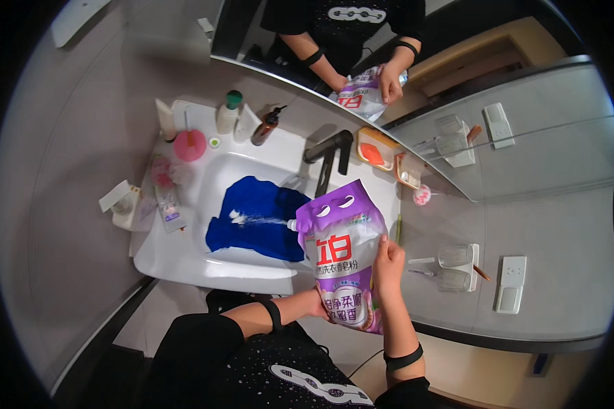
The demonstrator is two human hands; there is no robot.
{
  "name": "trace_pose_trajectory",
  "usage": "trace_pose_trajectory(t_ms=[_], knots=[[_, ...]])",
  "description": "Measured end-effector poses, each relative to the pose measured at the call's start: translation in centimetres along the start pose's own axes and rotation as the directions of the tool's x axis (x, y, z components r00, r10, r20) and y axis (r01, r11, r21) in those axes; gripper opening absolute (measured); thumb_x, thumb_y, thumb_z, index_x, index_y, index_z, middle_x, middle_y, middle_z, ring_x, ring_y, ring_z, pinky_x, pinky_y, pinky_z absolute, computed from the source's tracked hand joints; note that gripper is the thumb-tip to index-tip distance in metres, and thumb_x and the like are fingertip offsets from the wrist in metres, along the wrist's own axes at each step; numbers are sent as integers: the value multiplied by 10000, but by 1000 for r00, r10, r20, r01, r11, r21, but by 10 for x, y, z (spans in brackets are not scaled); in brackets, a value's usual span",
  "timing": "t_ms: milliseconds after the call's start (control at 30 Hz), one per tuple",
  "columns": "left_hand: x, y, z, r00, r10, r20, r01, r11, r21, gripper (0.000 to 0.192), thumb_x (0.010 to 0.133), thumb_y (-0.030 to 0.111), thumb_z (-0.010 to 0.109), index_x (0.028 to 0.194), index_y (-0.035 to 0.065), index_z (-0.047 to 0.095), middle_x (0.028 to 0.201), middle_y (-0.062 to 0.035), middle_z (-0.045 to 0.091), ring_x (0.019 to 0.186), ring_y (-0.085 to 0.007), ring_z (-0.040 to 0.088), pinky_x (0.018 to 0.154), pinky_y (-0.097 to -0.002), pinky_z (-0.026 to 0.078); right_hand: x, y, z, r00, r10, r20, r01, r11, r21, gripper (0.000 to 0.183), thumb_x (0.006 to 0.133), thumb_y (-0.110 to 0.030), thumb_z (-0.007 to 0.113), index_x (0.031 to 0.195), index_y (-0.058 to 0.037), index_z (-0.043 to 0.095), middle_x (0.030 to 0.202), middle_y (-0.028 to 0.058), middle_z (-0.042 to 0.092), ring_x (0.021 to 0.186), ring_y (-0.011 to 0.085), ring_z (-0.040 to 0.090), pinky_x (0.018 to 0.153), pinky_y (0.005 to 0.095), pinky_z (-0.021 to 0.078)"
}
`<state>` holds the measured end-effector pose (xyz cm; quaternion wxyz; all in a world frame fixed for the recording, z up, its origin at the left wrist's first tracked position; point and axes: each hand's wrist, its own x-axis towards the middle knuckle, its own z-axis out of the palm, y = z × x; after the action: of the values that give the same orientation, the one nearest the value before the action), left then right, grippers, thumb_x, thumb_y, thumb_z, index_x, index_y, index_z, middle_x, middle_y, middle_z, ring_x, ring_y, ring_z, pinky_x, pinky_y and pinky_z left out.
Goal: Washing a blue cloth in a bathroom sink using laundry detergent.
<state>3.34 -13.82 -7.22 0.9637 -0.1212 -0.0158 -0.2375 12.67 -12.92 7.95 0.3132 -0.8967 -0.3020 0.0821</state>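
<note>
Both hands hold a purple and white bag of laundry soap powder (337,255), tilted with its white spout towards the left over the sink. My right hand (389,260) grips its right edge; my left hand (320,305) is at its lower left, the fingers partly hidden by the bag. White powder (258,220) streams from the spout and lands in a small heap on a blue cloth (256,204), which lies spread in the white sink basin (225,268). A black faucet (330,148) stands behind the bag's top.
Several bottles and tubes, including a brown pump bottle (268,125), line the sink's back left. A pink round container (190,145) and a pump bottle (123,204) are at the left. Soap dishes (373,151) sit right of the faucet; glasses (455,255) hang on the right wall. A mirror runs behind.
</note>
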Motion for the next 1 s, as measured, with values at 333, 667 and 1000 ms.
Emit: trace_pose_trajectory(t_ms=[333,667,1000], knots=[[16,-3,-24,988,-117,-97,122,991,50,491,906,460,330,1132,94,568,1095,-88,615,992,-247,601,856,-483,450,-12,21,-8,995,61,-85,-61,998,6,425,934,-237,433,610,37,442,472,66,373,491,105,332,462,336,305],[63,-13,-57,988,-99,-118,118,979,168,448,903,392,362,1052,36,589,1049,-118,625,950,-287,611,856,-517,448,-5,45,-28,995,51,-89,-50,999,8,399,934,-213,423,630,44,457,472,111,382,464,147,328,464,349,313],[56,7,-55,981,-18,-193,36,995,92,476,907,429,366,1055,34,588,1025,-130,628,944,-286,612,857,-484,463,5,46,-25,998,40,-51,-34,992,124,438,948,-243,426,586,2,411,497,-6,356,498,79,298,448,298,270]])
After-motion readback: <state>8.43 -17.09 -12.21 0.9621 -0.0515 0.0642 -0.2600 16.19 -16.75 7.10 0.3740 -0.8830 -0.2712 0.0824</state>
